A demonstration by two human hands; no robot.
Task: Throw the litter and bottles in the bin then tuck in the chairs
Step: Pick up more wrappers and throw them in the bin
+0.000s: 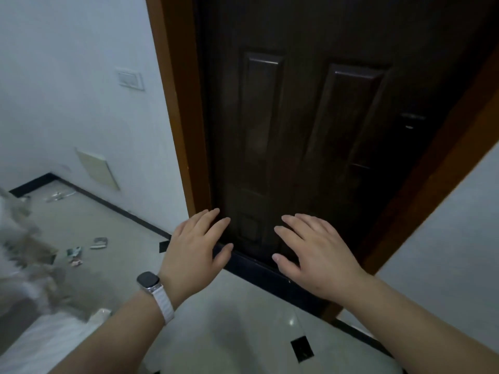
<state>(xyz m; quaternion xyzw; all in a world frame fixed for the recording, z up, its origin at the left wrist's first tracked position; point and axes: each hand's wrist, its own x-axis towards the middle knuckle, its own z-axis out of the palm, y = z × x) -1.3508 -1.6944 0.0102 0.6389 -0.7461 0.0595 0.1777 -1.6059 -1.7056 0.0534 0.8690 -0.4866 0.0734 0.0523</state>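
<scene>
Left hand (194, 247) and right hand (316, 255) — fingers spread, empty — hover before a dark brown panelled door (310, 117); crumpled litter scraps (98, 242) dot the pale floor (113, 217).

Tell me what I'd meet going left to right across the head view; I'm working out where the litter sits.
In order: crumpled litter scraps, white rectangular wall switch, left hand, right hand, dark door handle.
</scene>
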